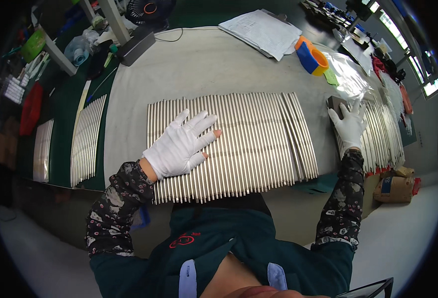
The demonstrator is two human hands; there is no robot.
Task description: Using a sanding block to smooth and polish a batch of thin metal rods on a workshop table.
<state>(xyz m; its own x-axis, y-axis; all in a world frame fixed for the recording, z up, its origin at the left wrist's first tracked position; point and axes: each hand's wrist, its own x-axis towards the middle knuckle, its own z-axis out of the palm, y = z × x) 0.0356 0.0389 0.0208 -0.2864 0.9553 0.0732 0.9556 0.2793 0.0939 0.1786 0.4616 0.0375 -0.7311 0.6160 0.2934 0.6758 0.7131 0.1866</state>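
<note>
**On the tabletop: four rod batches, both hands down**

On the grey tabletop (214, 59) in front of me: four batches of thin metal rods, too many per batch to count singly.
- Main row of rods (258, 144), dead centre, side by side, touching. Long axis runs away from me toward the far edge; the right-end rods splay a bit.
- Right batch (382, 134), same axis, fanned.
- Two smaller batches (86, 139) and (42, 149) on the green mat to my left, well apart from the main row.

Hands: two, both in white gloves.
- My left hand (179, 146) lies flat on the main row's left part, grip spread, fingers splayed, pinching nothing. Some fingertips poke bare through the glove.
- My right hand (349, 126) rests at the near-left edge of the right batch, touching a dark block (336, 103). Can't tell whether that grip closes on it.

Around: orange-and-blue tape roll (312, 57), paper stack (263, 31), black fan (149, 10), clear plastic sheet (350, 74), all at the far side. Nothing lies across the main row except my left hand.
</note>
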